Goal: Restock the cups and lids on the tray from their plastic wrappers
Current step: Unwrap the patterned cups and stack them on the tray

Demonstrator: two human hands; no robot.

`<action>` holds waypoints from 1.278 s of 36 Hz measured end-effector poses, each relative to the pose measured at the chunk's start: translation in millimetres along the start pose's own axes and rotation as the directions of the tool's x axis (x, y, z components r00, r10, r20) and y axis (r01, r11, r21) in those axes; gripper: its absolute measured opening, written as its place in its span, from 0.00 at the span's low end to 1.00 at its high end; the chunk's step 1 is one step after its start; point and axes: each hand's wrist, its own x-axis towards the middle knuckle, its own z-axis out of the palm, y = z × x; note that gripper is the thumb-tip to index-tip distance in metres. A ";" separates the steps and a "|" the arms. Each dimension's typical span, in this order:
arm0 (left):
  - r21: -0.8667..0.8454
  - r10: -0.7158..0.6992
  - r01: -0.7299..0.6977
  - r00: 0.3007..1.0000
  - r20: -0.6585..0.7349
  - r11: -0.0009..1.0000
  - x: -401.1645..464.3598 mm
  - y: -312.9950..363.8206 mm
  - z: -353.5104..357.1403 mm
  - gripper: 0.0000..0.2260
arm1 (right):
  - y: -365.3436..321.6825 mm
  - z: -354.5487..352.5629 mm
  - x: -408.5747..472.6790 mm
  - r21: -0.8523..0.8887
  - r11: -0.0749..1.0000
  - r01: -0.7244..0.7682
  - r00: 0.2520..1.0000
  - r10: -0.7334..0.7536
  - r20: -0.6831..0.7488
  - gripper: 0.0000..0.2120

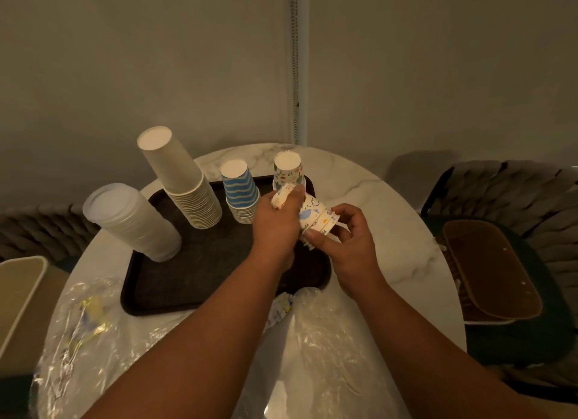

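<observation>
Marble table, both hands gripping printed cups

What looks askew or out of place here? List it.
On the dark brown tray, the tall stack of plain white paper cups and the stack of translucent plastic lids seem to lean left, possibly from the wide lens. Crumpled clear plastic wrappers litter the marble table. Nothing is spilled.
</observation>
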 end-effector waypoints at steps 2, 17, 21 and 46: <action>-0.011 0.021 -0.022 0.999 -0.043 1.000 4.3 2.4 -3.9 0.15 | 0.9 1.1 -0.9 -0.022 1.000 0.003 1.000 -0.003 -0.011 0.26; 0.519 0.554 -0.530 0.823 0.125 0.671 51.6 72.6 13.3 0.33 | -2.9 -13.6 6.3 0.085 0.993 -0.086 0.991 0.094 -0.094 0.25; 0.638 0.510 -0.479 0.846 0.155 0.602 69.9 59.2 19.4 0.33 | 0.1 -21.2 7.4 0.093 0.990 -0.102 0.988 0.112 -0.103 0.27; 0.490 0.506 -0.439 0.862 -0.005 0.753 18.9 24.7 7.5 0.25 | -10.4 -23.9 15.6 0.135 0.989 -0.067 0.992 0.081 -0.098 0.22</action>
